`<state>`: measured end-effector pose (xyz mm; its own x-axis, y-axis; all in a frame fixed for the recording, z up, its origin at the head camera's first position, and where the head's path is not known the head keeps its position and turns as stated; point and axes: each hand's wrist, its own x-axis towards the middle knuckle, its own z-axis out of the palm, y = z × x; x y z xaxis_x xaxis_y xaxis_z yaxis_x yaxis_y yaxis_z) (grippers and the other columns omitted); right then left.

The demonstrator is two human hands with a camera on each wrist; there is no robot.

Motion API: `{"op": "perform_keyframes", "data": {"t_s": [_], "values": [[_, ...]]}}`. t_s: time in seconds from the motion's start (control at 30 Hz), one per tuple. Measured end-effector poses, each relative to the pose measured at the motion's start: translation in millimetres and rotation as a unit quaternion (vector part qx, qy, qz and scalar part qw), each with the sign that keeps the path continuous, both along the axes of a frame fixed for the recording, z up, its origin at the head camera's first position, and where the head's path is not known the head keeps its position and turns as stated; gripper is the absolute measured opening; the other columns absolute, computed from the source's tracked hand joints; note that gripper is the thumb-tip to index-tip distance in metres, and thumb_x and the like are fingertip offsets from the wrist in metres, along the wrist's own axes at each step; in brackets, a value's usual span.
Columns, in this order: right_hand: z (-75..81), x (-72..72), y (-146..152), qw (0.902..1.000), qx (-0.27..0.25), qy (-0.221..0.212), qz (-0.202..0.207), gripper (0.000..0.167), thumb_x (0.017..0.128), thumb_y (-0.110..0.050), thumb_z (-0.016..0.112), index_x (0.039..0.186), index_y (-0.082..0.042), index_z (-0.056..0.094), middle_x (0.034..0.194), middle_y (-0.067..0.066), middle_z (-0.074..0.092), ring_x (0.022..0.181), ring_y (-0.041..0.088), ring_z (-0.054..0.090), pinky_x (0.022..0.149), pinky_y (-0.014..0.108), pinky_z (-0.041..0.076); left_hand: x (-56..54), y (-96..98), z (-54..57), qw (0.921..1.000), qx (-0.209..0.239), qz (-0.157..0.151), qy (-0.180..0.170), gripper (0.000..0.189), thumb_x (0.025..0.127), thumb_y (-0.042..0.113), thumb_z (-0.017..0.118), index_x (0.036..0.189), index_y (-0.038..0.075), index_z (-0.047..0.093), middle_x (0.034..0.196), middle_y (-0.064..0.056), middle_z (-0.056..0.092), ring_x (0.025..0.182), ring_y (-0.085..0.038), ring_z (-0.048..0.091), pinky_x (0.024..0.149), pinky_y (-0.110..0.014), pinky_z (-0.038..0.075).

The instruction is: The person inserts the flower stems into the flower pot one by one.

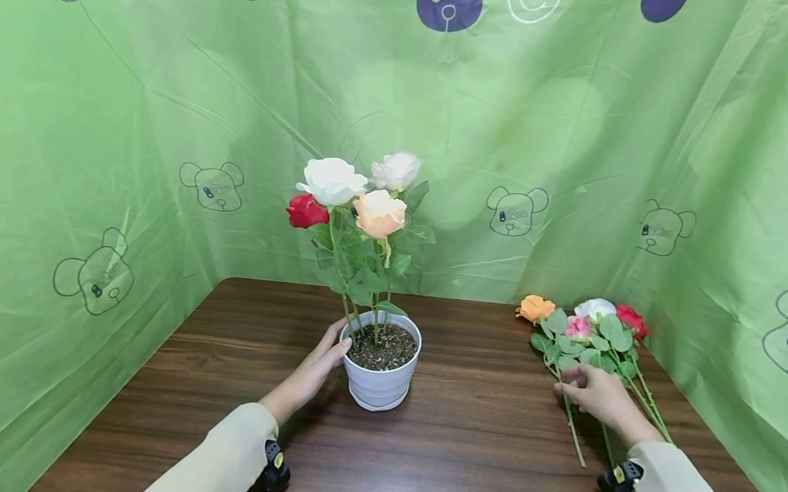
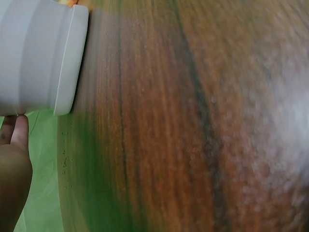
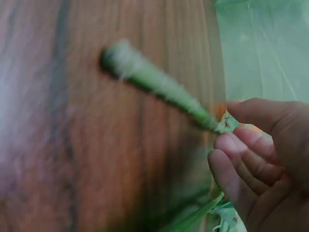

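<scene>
A white flowerpot (image 1: 379, 384) filled with dark soil (image 1: 387, 351) stands left of the table's middle. Upright in it are artificial roses: a white rose (image 1: 333, 181), a red rose (image 1: 306, 210), a peach rose (image 1: 380, 214) and a pale pink rose (image 1: 395, 171). My left hand (image 1: 315, 365) rests against the pot's left side, thumb toward the front; the left wrist view shows fingertips touching the pot wall (image 2: 36, 58). On the right, my right hand (image 1: 595, 394) pinches the green stem (image 3: 164, 87) of an orange rose (image 1: 535, 307) between thumb and fingers.
Beside the right hand lie a white rose (image 1: 595, 309), a pink rose (image 1: 578, 327) and a red rose (image 1: 632, 321), their stems pointing toward me. A green curtain (image 1: 469, 130) surrounds the wooden table (image 1: 478, 417) at the back and sides.
</scene>
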<state>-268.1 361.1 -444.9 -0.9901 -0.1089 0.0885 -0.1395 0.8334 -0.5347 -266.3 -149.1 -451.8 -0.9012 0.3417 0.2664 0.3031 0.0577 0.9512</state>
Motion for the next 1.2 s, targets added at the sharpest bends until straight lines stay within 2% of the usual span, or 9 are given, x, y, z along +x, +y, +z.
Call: {"op": "perform_keyframes", "data": {"t_s": [0.13, 0.27, 0.53, 0.8, 1.2], "values": [[-3.1, 1.3, 3.6, 0.9983, -0.024, -0.05, -0.017, 0.049, 0.094, -0.028, 0.072, 0.12, 0.011, 0.059, 0.08, 0.005, 0.064, 0.064, 0.018, 0.063, 0.056, 0.032, 0.056, 0.5, 0.5, 0.7, 1.0, 0.003, -0.001, -0.004, 0.055, 0.11, 0.028, 0.036, 0.159, 0.01, 0.018, 0.165, -0.013, 0.016, 0.147, -0.029, 0.02, 0.113, -0.056, 0.028], [-4.9, -1.1, 3.5, 0.9974, -0.024, -0.064, -0.025, 0.054, 0.093, -0.029, 0.073, 0.122, 0.013, 0.057, 0.073, 0.004, 0.063, 0.06, 0.019, 0.063, 0.054, 0.034, 0.055, 0.5, 0.4, 0.9, 1.0, 0.003, -0.001, -0.003, 0.055, 0.11, 0.028, 0.035, 0.159, 0.01, 0.018, 0.165, -0.013, 0.016, 0.147, -0.029, 0.02, 0.113, -0.056, 0.028], [-5.2, -4.5, -0.9, 0.9958, -0.033, -0.083, -0.021, 0.041, 0.093, -0.015, 0.069, 0.118, 0.016, 0.059, 0.072, 0.005, 0.064, 0.061, 0.019, 0.065, 0.056, 0.034, 0.057, 0.1, 0.4, 0.2, 1.0, 0.002, -0.003, 0.006, 0.054, 0.11, 0.027, 0.035, 0.159, 0.01, 0.02, 0.164, -0.014, 0.018, 0.147, -0.03, 0.021, 0.112, -0.056, 0.028], [-1.6, -6.6, -4.1, 0.996, -0.038, -0.08, -0.015, 0.035, 0.095, -0.015, 0.067, 0.113, 0.014, 0.061, 0.076, 0.007, 0.066, 0.064, 0.019, 0.066, 0.057, 0.034, 0.058, 0.3, 0.5, -0.1, 0.9999, 0.001, -0.003, 0.011, 0.054, 0.11, 0.027, 0.035, 0.159, 0.01, 0.02, 0.164, -0.014, 0.019, 0.147, -0.031, 0.021, 0.112, -0.057, 0.029], [10.2, -5.4, -16.7, 0.9965, -0.072, -0.043, 0.003, 0.035, 0.096, -0.014, 0.067, 0.113, 0.014, 0.058, 0.077, 0.007, 0.066, 0.064, 0.022, 0.067, 0.058, 0.035, 0.059, -0.2, 1.0, -0.3, 1.0, -0.001, 0.003, 0.008, 0.054, 0.11, 0.026, 0.035, 0.158, 0.009, 0.02, 0.164, -0.015, 0.019, 0.147, -0.032, 0.022, 0.112, -0.056, 0.03]]}}
